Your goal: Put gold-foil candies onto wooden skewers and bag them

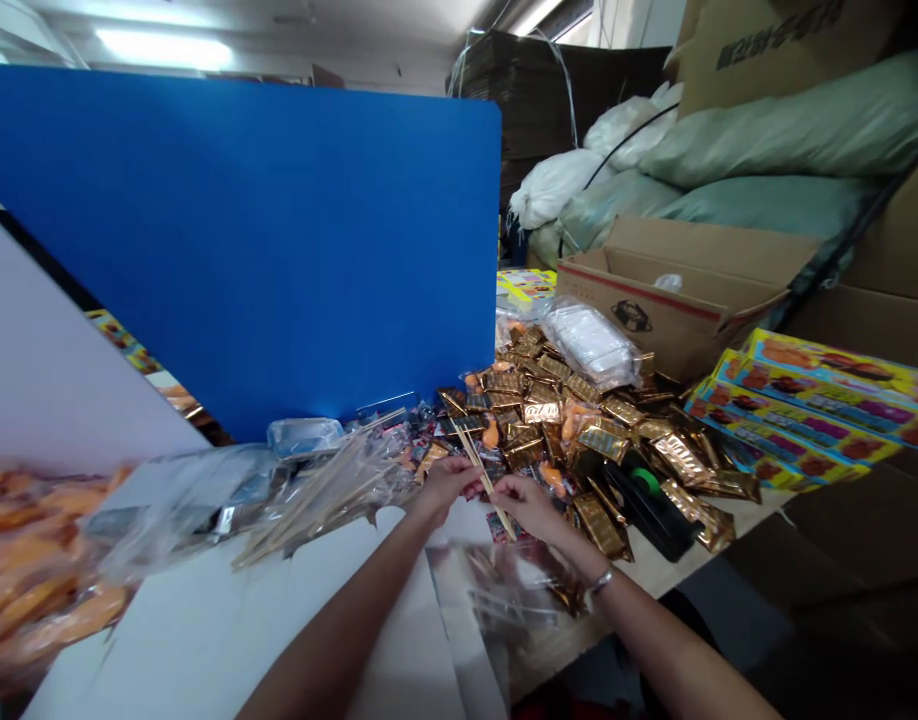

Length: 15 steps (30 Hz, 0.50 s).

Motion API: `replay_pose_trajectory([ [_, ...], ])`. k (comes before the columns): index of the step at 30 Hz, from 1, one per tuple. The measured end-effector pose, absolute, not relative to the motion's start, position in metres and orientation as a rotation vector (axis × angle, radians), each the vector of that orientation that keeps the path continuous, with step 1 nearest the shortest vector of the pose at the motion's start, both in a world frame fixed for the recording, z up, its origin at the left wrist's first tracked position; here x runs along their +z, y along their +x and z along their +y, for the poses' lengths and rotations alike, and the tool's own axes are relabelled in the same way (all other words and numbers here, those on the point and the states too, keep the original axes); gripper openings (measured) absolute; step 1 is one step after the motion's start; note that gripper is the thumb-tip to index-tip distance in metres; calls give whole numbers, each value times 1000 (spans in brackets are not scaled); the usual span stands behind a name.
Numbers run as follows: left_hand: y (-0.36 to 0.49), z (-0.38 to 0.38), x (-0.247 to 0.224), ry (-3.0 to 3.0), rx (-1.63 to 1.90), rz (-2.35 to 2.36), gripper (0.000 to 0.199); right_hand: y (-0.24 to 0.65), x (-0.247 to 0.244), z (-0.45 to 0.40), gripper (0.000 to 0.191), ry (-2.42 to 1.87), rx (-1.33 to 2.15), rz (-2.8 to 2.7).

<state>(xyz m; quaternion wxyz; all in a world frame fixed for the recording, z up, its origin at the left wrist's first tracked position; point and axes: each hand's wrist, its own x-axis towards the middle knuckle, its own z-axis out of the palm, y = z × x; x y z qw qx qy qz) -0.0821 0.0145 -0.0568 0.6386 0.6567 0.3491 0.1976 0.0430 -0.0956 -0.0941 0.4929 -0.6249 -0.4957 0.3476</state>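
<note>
Both of my hands meet over the middle of the table, closed around a few thin wooden sticks (470,446) that slant up and to the left. My left hand (448,484) pinches the sticks from the left. From the right, my right hand (525,502) grips them lower down; a bracelet circles that wrist. Just beyond lies a heap of gold foil packets (523,440) mixed with small orange pieces. More wooden sticks (331,485) in clear plastic lie to the left. Below my hands are clear plastic bags (508,590).
A black tape dispenser (654,505) with green tape stands at right. Behind it are stacked colourful boxes (811,410) and an open carton (669,290). A tall blue panel (316,250) blocks the far left. Foil trays (303,437) and bagged orange items (46,570) sit at left.
</note>
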Motion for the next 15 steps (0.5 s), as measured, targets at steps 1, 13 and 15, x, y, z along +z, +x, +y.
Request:
replay_pose_trajectory([
  [1,-81,15,-58,1494,468,789,42,44,-94,-95,23,-1515,833,-1198],
  [13,-75,10,-70,1695,621,812,25,56,-94,-104,23,-1555,725,-1135],
  [15,-74,4,-63,1712,673,726,33,56,-89,-107,22,-1532,716,-1176],
])
